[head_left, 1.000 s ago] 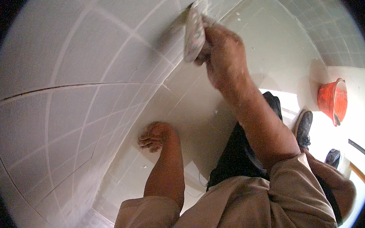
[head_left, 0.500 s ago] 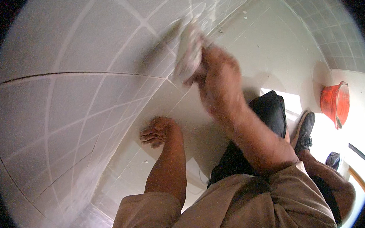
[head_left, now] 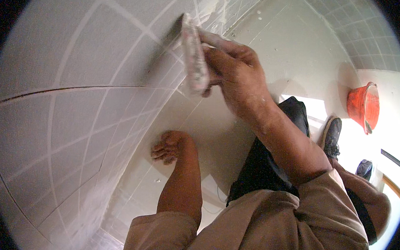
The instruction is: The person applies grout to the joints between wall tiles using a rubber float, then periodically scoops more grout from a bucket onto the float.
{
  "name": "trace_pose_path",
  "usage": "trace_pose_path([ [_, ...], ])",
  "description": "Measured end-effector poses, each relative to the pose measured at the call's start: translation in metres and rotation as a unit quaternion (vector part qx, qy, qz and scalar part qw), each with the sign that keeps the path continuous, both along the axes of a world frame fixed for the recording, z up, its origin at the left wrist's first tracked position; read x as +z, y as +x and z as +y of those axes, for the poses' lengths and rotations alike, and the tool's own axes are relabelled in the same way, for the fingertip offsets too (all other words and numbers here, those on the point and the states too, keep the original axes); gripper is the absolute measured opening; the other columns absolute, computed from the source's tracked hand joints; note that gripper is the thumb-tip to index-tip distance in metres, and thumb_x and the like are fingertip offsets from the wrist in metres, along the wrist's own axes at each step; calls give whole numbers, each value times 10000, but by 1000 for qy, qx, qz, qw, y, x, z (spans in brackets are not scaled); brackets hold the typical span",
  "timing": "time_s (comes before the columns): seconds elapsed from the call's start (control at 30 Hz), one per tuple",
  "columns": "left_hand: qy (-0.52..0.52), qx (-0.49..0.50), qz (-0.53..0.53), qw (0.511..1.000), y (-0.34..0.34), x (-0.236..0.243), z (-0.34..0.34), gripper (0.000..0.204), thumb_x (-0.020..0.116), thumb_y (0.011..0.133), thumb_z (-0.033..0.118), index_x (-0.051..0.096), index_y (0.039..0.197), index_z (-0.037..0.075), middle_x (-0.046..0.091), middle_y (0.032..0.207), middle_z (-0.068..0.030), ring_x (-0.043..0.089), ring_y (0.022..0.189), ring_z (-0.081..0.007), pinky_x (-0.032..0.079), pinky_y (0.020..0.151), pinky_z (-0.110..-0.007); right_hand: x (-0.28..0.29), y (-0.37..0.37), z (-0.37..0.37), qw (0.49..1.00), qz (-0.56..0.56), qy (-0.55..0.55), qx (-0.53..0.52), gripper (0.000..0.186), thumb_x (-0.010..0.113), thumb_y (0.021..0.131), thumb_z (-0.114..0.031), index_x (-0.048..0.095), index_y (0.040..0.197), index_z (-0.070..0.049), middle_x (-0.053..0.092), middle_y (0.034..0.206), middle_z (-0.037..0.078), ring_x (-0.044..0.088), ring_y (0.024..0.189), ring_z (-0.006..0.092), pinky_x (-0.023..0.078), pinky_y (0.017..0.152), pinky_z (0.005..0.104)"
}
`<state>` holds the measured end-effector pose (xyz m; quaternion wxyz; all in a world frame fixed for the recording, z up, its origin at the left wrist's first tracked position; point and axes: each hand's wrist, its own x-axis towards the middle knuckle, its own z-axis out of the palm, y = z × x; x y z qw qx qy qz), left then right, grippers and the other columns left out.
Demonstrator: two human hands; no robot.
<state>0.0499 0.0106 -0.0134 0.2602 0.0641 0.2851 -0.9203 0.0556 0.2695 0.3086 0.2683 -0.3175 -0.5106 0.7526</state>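
Observation:
My right hand (head_left: 233,69) is closed round a grout float (head_left: 194,56), its narrow pad smeared with whitish paste. The float's upper end is at the grey tiled wall (head_left: 95,40), near the corner where wall and floor meet; I cannot tell whether its whole edge touches. Pale lines run between most tiles, while one long joint (head_left: 51,91) looks dark. White paste (head_left: 212,5) is smeared on the wall beyond the float. Lower down, my left hand (head_left: 165,146) rests on the pale floor (head_left: 203,139) by the wall, palm down, fingers dusty and loosely spread.
An orange bucket (head_left: 362,107) stands on the floor at the right. My bent leg in black (head_left: 271,152) and a dark shoe (head_left: 331,135) lie between it and my right arm. Another tiled wall (head_left: 366,29) rises at the far right.
The float in my right hand has shifted a little left along the wall and tilted the other way. My left hand stays on the floor. The view has moved slightly.

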Motion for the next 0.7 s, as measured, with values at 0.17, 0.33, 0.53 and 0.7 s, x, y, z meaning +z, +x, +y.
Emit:
trace_pose_path([
  [0.17,-51,174,-151,972,-19,8,21,448,436,995,442,564,1334,177,571,1367,-93,563,1228,-343,285,1090,-592,-1,26,91,900,-174,400,4,327,494,965,-133,597,1249,-10,623,812,66,587,659,136,489,588,294],
  [0.33,-276,125,-191,934,-13,0,7,574,383,996,525,358,1491,238,325,1561,61,300,1437,-168,187,1172,-467,-2,13,62,918,-207,327,83,308,506,964,-189,657,1151,5,620,802,48,578,663,129,474,577,284],
  [0.53,-98,140,-66,983,-18,-2,13,621,420,968,571,348,1494,249,350,1548,86,332,1414,-151,205,1155,-490,-5,1,-7,999,-32,-35,22,285,538,931,-256,696,928,-19,574,625,59,547,533,138,446,503,290],
  [0.7,527,57,494,690,-7,-16,6,625,408,977,525,358,1479,157,325,1557,-33,324,1415,-240,236,1112,-538,-52,4,-39,983,-40,-16,177,231,550,909,-186,710,898,-19,605,638,69,602,574,174,494,585,345],
])
